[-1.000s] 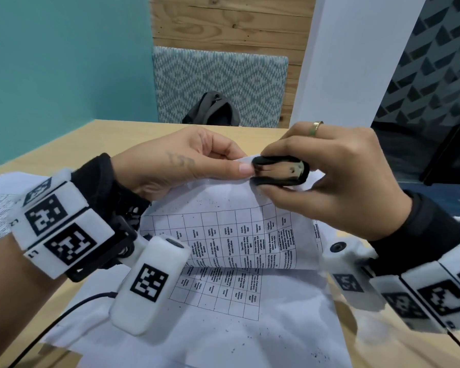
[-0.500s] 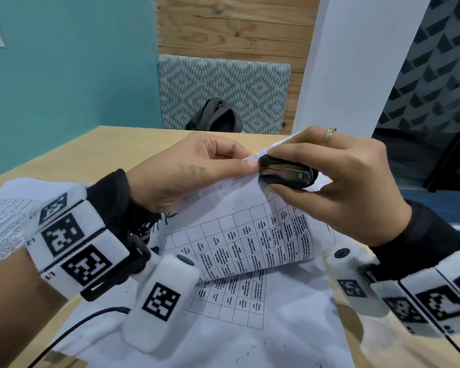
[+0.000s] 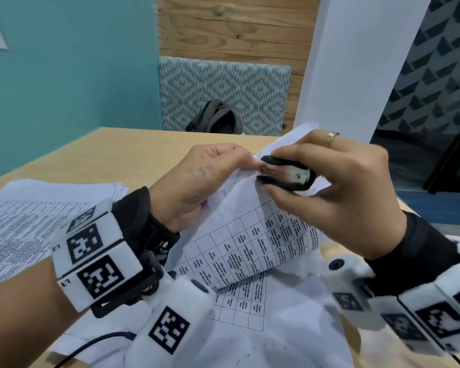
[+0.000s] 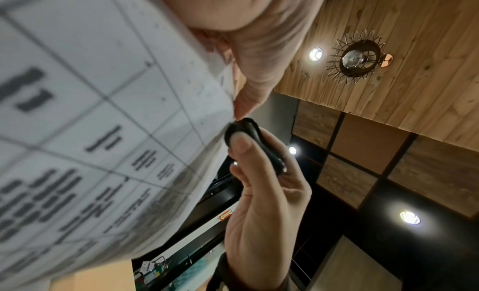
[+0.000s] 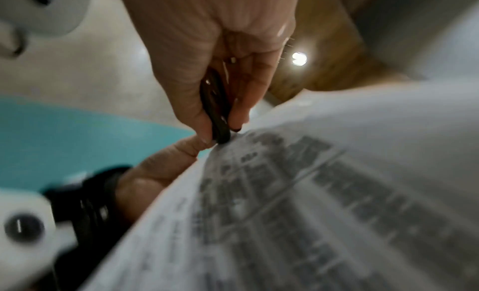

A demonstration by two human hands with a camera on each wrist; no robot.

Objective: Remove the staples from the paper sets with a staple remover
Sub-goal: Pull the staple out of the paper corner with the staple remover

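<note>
Black sleeves [image 3: 133, 208] cover both wrists, each strapped with white camera blocks [image 3: 96, 258] bearing black square markers; a gold ring [image 3: 332, 137] is worn.

— What colours mark the paper set [image 3: 252, 235] and staple remover [image 3: 287, 173]?
— White paper with a black printed grid; black remover. Behind: teal wall [image 3: 72, 70], zigzag-patterned grey-white chair [image 3: 223, 88].

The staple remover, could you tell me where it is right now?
In the head view the staple remover sits centre-right, pinched in the right hand, its tip at the paper set corner the left hand holds.
</note>
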